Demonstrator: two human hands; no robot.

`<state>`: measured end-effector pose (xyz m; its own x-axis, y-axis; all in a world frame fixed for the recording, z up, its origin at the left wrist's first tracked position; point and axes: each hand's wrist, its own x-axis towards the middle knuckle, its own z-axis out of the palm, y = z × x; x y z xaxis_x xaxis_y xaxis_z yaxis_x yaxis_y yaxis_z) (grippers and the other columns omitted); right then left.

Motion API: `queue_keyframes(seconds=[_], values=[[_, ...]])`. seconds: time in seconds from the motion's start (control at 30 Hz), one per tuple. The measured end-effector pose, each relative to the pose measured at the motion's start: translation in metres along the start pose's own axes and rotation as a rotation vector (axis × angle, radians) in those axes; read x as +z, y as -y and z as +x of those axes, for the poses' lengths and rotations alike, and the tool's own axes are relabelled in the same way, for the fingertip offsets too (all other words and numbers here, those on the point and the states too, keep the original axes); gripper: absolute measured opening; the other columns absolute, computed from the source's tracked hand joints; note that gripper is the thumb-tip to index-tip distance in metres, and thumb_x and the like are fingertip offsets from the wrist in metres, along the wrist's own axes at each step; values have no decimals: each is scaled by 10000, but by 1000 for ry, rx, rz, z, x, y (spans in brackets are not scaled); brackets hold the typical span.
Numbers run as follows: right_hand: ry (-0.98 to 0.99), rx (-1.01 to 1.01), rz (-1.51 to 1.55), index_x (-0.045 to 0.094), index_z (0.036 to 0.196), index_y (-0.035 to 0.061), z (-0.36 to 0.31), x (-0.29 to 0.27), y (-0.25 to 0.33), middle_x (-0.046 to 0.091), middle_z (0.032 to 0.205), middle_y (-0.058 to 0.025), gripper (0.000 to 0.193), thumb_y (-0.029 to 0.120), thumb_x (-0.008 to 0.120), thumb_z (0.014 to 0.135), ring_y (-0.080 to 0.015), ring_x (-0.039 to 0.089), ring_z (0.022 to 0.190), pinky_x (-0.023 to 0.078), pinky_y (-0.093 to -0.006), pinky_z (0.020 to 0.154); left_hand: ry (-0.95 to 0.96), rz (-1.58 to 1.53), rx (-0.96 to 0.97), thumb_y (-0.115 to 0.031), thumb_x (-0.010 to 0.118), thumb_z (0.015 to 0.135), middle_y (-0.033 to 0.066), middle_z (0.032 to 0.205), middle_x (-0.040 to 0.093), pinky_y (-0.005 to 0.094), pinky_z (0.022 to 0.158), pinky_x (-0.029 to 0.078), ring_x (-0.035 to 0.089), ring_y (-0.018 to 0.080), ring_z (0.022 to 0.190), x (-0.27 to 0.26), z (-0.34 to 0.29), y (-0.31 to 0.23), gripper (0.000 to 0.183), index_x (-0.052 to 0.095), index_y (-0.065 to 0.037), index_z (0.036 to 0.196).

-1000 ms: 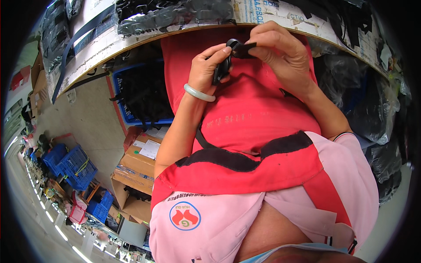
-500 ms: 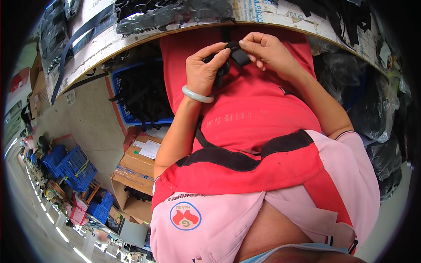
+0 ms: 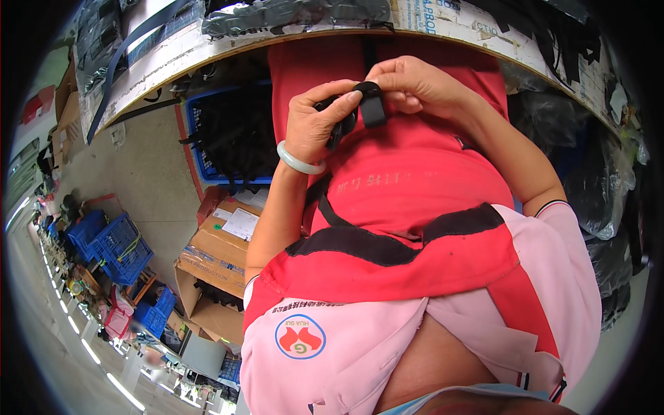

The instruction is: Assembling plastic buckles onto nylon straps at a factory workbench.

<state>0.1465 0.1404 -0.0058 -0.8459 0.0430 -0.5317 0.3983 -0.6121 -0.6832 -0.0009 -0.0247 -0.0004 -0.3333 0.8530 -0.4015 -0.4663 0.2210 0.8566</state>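
In front of the red apron point(image 3: 387, 155), both hands are together over a black webbing strap point(image 3: 373, 107). My left hand point(image 3: 315, 117), with a pale bangle point(image 3: 299, 160) at the wrist, pinches the strap's looped end between thumb and fingers. More black material point(image 3: 339, 129) is bunched in that palm; I cannot make out its exact shape. My right hand point(image 3: 418, 86) is closed at the right side of the loop, its thumb and forefinger on the strap's upper edge. The strap's short end hangs down between the hands.
The worktable edge point(image 3: 228, 52) curves just beyond my hands, with black pieces in plastic film point(image 3: 297, 17) on it. A blue crate point(image 3: 200, 138) of black straps and an open cardboard box point(image 3: 211, 259) stand left. Black plastic bags point(image 3: 602, 194) lie at right.
My right hand has moved in closer to the left, its fingers now at the loop. The strap piece hangs more upright. The whole view has shifted slightly.
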Motion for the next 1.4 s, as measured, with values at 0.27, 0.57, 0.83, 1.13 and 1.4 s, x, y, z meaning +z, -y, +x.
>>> queue_keyframes(seconds=[0.27, 0.57, 0.83, 1.13, 1.4], values=[[58, 37, -313, 645, 991, 75, 4, 9, 6, 579, 621, 13, 272, 333, 652, 905, -15, 453, 450, 336, -169, 406, -15, -187, -106, -118, 640, 898, 58, 742, 619, 199, 419, 390, 553, 95, 550, -20, -16, -7, 224, 629, 16, 1077], [-107, -186, -595, 547, 1258, 31, 10, 5, -20, 637, 809, -62, 363, 147, 594, 917, -94, 583, 646, 486, -251, 614, -757, 144, 142, -137, 673, 880, 80, 749, 649, 195, 390, 393, 561, 97, 519, -141, -100, -21, 278, 639, 21, 1106], [-55, -158, -766, 622, 1083, -12, 16, 17, -10, 625, 769, -53, 217, 126, 575, 922, -102, 576, 650, 479, -254, 608, -250, -1033, 105, -107, 563, 954, 61, 910, 559, 217, 434, 427, 500, 137, 694, -216, -86, 65, 200, 559, -41, 1143], [-104, -134, -808, 625, 1088, 8, 17, 34, -11, 629, 820, -3, 213, 156, 547, 956, -56, 544, 657, 453, -210, 591, 147, -778, -128, -366, 481, 990, 71, 868, 596, 301, 515, 496, 617, 256, 807, -71, -33, 49, 347, 621, -50, 1020], [11, -83, -542, 633, 1083, 42, 35, 43, -19, 607, 792, 5, 256, 248, 507, 1000, -42, 536, 644, 422, -180, 547, 144, -668, -124, -285, 517, 982, 46, 819, 565, 238, 466, 444, 612, 174, 723, -55, -33, 38, 301, 597, 5, 1006]])
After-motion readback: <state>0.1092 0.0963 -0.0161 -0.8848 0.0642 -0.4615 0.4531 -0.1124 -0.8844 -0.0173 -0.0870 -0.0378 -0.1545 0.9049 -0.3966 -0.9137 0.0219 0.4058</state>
